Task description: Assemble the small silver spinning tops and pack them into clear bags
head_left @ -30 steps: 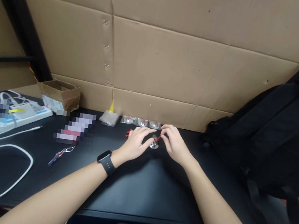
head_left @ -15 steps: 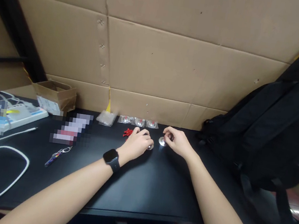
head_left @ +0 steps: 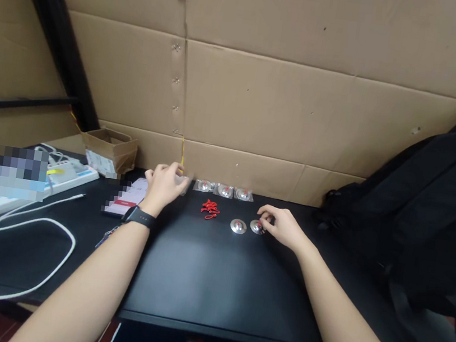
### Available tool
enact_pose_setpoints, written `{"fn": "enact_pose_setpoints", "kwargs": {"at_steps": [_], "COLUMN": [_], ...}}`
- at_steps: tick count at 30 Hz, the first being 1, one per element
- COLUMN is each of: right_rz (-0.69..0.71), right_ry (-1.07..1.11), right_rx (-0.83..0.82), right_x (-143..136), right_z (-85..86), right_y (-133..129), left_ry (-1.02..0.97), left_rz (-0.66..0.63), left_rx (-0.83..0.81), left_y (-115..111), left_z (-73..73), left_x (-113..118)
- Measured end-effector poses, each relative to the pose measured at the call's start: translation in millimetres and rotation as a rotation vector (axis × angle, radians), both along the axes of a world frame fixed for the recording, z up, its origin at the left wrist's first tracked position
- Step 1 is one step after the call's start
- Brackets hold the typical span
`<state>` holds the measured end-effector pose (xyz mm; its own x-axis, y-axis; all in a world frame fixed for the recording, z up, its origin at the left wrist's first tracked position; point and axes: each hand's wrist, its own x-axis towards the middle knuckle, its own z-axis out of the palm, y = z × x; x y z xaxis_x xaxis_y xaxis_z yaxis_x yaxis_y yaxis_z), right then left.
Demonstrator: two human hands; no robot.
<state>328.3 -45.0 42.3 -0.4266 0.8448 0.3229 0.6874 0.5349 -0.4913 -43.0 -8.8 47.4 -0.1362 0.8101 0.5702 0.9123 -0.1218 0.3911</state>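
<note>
My left hand [head_left: 162, 189] is over the stack of clear plastic bags [head_left: 184, 186] at the back, fingers spread and curved. It covers most of the stack, so contact is hard to judge. My right hand [head_left: 282, 227] has thumb and fingertips closed at the right side of a small shiny metal cymbal [head_left: 254, 227] with a red centre. A matching cymbal [head_left: 238, 227] lies flat just to its left, apart from both hands. Between my hands is a small heap of red cords [head_left: 209, 209].
Several bagged metal discs [head_left: 224, 191] line the cardboard wall [head_left: 262, 108]. At left are a phone [head_left: 127, 199], a small cardboard box [head_left: 111, 149], a power strip [head_left: 69, 180] and a looped white cable [head_left: 73, 245]. A black backpack [head_left: 427, 204] stands at right.
My left hand has let go of one cymbal, leaving it on the table, and moved left to the plastic bags. My right hand stays at the other cymbal. The view has shifted left.
</note>
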Motion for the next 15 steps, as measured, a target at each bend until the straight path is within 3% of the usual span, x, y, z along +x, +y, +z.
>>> {"fn": "enact_pose_setpoints", "kwargs": {"at_steps": [6,10,15], "right_rz": [-0.017,-0.026,-0.028], "right_ry": [-0.019,-0.016,-0.014], "right_rx": [0.011,0.013,-0.006], "right_x": [2.9,2.7,1.8], "right_z": [-1.9,-2.0,-0.7], "right_y": [2.2,1.8,-0.1], "left_ry": [-0.004,-0.013,-0.141], "left_rz": [0.005,0.016,0.124], "left_rx": [-0.072,-0.067,-0.002], "left_y": [4.4,3.7,5.1], "left_z": [-10.9,-9.6,-5.4], "left_x": [-6.8,-5.8,-10.7]}}
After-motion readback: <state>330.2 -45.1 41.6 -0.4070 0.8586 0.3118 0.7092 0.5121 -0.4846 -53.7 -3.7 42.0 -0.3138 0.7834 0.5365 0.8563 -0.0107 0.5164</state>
